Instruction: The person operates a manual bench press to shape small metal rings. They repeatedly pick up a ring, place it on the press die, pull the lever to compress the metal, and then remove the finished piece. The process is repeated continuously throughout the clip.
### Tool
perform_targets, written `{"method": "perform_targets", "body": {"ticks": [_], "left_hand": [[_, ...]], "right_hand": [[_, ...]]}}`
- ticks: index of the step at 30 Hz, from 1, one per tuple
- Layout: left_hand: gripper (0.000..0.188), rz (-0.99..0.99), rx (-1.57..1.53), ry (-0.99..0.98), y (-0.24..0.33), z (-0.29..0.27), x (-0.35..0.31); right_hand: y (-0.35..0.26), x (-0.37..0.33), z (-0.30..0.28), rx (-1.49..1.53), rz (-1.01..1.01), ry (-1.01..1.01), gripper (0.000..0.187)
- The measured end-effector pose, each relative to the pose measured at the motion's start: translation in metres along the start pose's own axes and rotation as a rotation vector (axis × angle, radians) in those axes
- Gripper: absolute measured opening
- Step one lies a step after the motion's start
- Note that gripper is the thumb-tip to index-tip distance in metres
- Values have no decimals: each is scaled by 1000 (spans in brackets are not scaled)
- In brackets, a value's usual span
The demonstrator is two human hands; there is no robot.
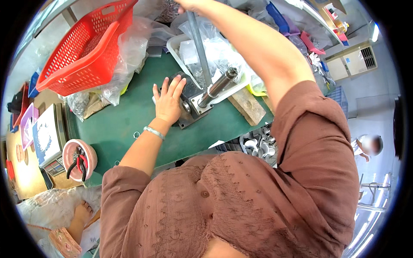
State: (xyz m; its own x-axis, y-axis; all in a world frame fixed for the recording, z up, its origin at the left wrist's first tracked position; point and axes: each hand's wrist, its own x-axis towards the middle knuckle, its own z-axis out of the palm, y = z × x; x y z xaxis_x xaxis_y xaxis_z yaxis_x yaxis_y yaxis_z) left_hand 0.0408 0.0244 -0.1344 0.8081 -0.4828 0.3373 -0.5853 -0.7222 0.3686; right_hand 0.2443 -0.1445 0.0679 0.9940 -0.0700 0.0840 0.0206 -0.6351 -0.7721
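So, nearest you, past the near edge on the right, there's a heap of metal bits point(260, 145) lower than the surface point(107, 129), probably put there to be close without eating up room. Over on the near left you've got a pink bowl point(94, 159) with pliers point(78, 160) in it, handles leaning your way, I guess so they're an easy grab. Couple of small rings point(137, 134) lie loose between that and your left arm.

Your left hand point(169, 101) lies on the left side of the press point(200, 105), fingers open and spread, gripping nothing. Looks to me like you're steadying it. The press sits in the middle of the surface, set at a slant. To its right there's a wood block point(247, 107); can't tell if it props anything.

The lever point(198, 47) rises from the press to the far side, and your right hand point(185, 5) is up at its top end, which I'd guess is for leverage. The frame cuts it off, so I can't tell how tightly those fingers close.

Farther back, a white tray point(173, 48) full of bags stands behind the press, and the red basket point(88, 71) is far left, out of your arms' way.
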Motion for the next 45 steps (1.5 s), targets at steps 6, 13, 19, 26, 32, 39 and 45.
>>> {"method": "perform_targets", "body": {"ticks": [6, 13, 19, 26, 32, 39, 45], "left_hand": [[71, 7, 101, 9, -1, 0, 3], [84, -2, 159, -164, 3, -18, 0], [80, 28, -202, -71, 3, -48, 3], [58, -64, -793, 7, 78, -108, 8], [28, 0, -765, 166, 78, -85, 24], [27, -38, -921, 204, 86, -96, 31], [33, 90, -745, 395, 105, -135, 51]], "right_hand": [[-29, -160, -91, 192, -434, 101, 29], [66, -438, -122, -202, -705, -97, 19], [114, -494, -86, -205, -585, 65, 35], [122, -494, -78, -72, -574, 87, 31], [124, -496, -74, -38, -550, 112, 29], [123, -498, -73, -21, -539, 127, 28], [124, -499, -69, -20, -516, 149, 29]]}}
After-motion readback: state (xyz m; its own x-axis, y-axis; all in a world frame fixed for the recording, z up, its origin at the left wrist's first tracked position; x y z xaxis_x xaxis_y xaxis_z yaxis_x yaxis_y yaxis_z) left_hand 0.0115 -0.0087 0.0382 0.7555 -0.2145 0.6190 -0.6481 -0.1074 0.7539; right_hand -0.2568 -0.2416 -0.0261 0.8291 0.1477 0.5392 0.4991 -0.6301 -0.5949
